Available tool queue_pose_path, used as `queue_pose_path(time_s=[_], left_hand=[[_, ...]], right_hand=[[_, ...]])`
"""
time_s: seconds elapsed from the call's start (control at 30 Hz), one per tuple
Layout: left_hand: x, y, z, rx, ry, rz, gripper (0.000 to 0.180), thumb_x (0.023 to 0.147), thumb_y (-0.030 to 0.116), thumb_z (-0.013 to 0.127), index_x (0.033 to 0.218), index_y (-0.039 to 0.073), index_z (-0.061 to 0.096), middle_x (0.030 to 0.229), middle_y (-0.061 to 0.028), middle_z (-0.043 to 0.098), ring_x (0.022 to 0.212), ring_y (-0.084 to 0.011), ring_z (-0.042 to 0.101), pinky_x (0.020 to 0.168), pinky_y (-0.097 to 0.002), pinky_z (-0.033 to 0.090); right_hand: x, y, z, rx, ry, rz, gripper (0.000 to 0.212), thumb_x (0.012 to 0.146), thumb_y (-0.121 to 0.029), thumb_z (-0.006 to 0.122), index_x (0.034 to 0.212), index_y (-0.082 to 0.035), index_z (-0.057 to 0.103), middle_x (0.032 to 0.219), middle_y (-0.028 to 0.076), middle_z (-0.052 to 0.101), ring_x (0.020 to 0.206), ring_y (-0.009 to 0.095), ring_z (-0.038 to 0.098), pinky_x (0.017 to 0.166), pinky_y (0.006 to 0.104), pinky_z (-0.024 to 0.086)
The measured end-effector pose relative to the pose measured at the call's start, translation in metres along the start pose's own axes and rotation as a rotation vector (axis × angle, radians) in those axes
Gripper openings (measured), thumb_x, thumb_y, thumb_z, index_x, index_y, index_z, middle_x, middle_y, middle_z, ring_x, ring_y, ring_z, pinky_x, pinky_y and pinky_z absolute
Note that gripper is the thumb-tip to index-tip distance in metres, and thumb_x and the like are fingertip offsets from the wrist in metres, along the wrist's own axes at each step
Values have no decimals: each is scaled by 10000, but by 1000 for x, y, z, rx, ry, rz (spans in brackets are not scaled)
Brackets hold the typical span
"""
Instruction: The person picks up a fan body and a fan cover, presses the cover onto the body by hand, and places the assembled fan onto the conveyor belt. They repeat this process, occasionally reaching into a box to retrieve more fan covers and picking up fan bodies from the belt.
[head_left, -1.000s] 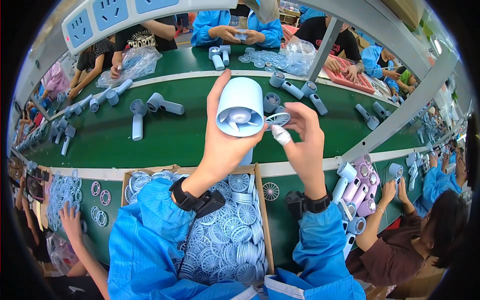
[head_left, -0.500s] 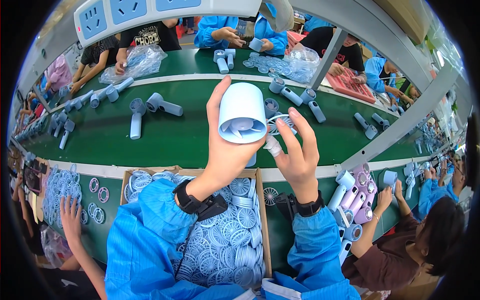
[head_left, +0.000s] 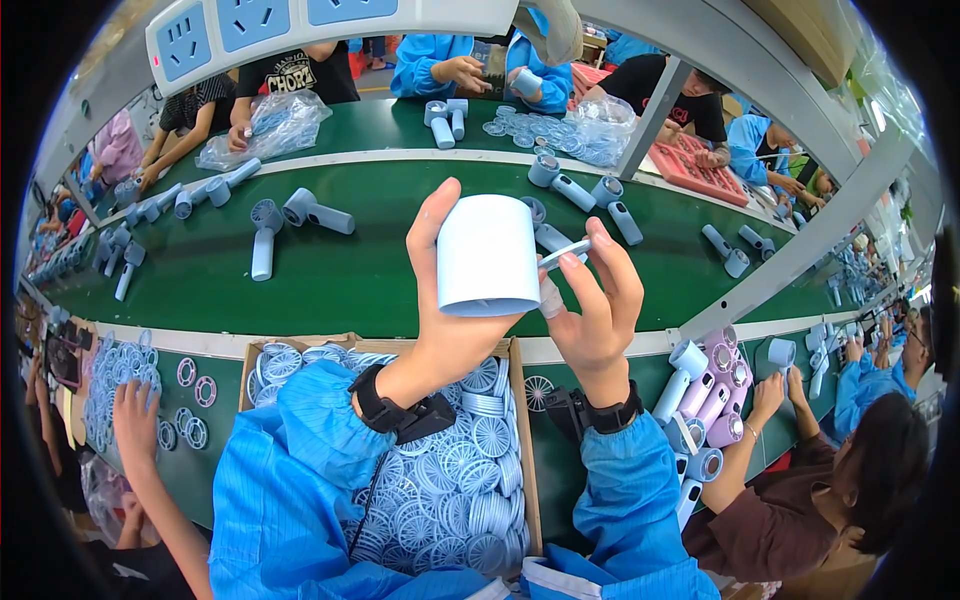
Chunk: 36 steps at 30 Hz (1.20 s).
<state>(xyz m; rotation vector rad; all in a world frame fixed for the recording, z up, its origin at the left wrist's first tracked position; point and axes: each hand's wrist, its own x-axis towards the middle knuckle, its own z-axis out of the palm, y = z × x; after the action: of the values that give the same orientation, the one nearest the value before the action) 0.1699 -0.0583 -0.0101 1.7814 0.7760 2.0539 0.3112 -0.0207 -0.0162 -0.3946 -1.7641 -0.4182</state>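
My left hand (head_left: 452,310) grips a pale blue cylindrical fan housing (head_left: 487,256), held up above the green conveyor belt (head_left: 330,265). My right hand (head_left: 592,300) is right beside it and pinches a thin round grille ring (head_left: 563,254) between thumb and fingers, its edge against the housing's right side. Both arms wear blue sleeves and black wristbands. Below my arms stands a cardboard box (head_left: 524,440) full of several round blue grilles (head_left: 470,480).
Blue hand-held fan bodies (head_left: 262,230) lie scattered on the belt. A co-worker's hand (head_left: 135,420) on the left reaches among loose grilles. Another person (head_left: 830,490) at the right works by pink and blue fans (head_left: 710,390). A power strip (head_left: 300,25) hangs overhead.
The housing has turned from showing its open end to showing its plain side. My right hand has moved closer, bringing the ring against the housing.
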Motion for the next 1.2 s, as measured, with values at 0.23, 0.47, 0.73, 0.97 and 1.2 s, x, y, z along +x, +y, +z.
queue_pose_path(time_s=[0.23, 0.47, 0.73, 0.97, 1.2], left_hand=[[4, 4, 8, -109, 45, -158, 961, 767, -90, 659, 1471, 129, 43, 1017, -96, 570, 810, -149, 612, 739, -303, 520], [14, -12, -6, -170, -207, -784, 859, 793, -33, 630, 1469, 158, 137, 1125, -168, 580, 940, -246, 636, 799, -351, 524], [5, -23, -8, 191, -307, -505, 843, 747, -79, 535, 1460, 178, 166, 1088, -262, 595, 910, -413, 640, 789, -434, 497], [5, -20, -6, 189, -316, -527, 826, 762, -63, 549, 1453, 186, 174, 1025, -279, 608, 917, -441, 630, 773, -457, 488], [7, -13, -8, 196, -317, -562, 830, 769, -50, 563, 1454, 190, 160, 993, -269, 622, 899, -443, 635, 739, -465, 487]], right_hand=[[-2, -2, 1, -12, 17, 91, 476, 715, 20, 754, 1154, -11, 573, 1256, 192, 507, 1117, 348, 572, 883, 386, 540], [11, 2, -14, 97, -263, 296, 527, 633, -13, 768, 1140, -31, 626, 1227, 159, 561, 1063, 311, 586, 858, 382, 506], [17, -13, -11, -12, -386, 215, 527, 589, -38, 780, 1101, -56, 658, 1229, 126, 573, 1064, 315, 560, 876, 397, 478], [18, -13, -11, -35, -375, 194, 519, 587, -50, 784, 1092, -56, 662, 1226, 121, 575, 1050, 315, 559, 868, 398, 479], [19, -15, -10, -34, -359, 182, 508, 587, -63, 789, 1080, -55, 667, 1221, 121, 578, 1041, 318, 557, 860, 400, 480]])
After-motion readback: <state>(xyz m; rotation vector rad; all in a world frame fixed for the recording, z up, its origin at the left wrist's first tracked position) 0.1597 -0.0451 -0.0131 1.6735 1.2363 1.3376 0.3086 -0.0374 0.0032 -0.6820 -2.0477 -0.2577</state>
